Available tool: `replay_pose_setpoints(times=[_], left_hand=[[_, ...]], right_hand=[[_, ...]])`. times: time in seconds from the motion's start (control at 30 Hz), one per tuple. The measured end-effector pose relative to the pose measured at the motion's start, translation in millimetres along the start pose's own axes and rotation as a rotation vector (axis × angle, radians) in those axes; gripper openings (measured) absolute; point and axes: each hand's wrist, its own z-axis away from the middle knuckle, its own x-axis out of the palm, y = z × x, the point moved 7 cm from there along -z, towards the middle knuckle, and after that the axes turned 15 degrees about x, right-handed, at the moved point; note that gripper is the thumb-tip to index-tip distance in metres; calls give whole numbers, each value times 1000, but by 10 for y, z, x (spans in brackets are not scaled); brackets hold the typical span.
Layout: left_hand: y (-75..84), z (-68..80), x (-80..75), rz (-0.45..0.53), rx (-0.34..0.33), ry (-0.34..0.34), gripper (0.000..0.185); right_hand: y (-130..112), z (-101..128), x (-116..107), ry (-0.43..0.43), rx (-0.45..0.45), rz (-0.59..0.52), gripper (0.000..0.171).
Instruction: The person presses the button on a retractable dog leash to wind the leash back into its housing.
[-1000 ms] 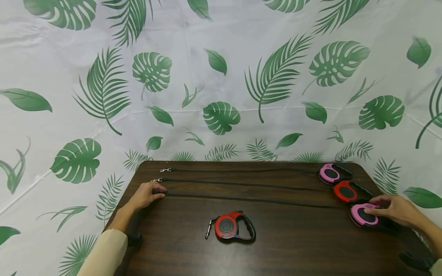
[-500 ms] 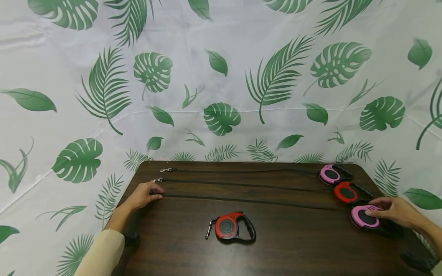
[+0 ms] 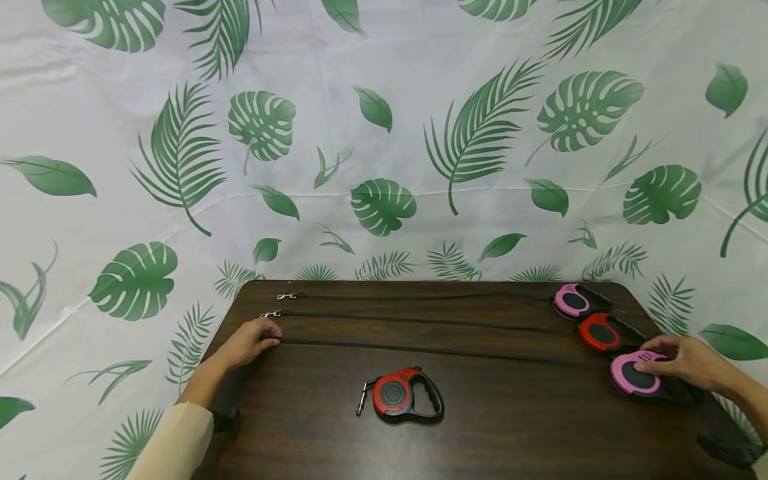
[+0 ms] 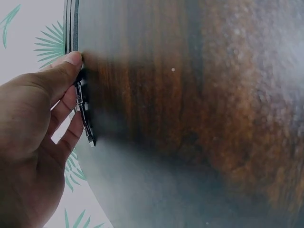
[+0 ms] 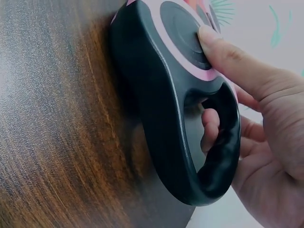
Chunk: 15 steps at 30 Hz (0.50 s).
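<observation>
Against the frame one second back I see almost no change: both hands sit where they were, the right hand [image 3: 684, 363] drawn a shade closer over the pink leash reel [image 3: 636, 377], the left hand [image 3: 249, 340] barely shifted at the table [image 3: 336, 447] edge.

Right hand: fingers curled around the reel at the right edge of the table, thumb pressed on its round dark face, one finger through the black handle loop.

Left hand: thumb and fingers pinch the metal clip [image 4: 84, 109] at the end of the nearest black leash [image 3: 420, 349], at the left edge. That leash runs taut across the table to the reel.

Two further reels, red [image 3: 600, 333] and pink [image 3: 573, 301], lie behind it with their leashes stretched out. A red reel [image 3: 399, 395] lies alone at table centre.
</observation>
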Motion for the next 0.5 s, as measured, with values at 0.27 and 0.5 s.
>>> replay_pose_setpoints(times=[0.27,0.5], left_hand=[[18,12,-39,-14,24,28,12],[-28,36,-53,-27,-17,12,12]], right_hand=[[-81,41,-9,21,-68,-14,40],[-159,35,-62,45,-81,17,42]])
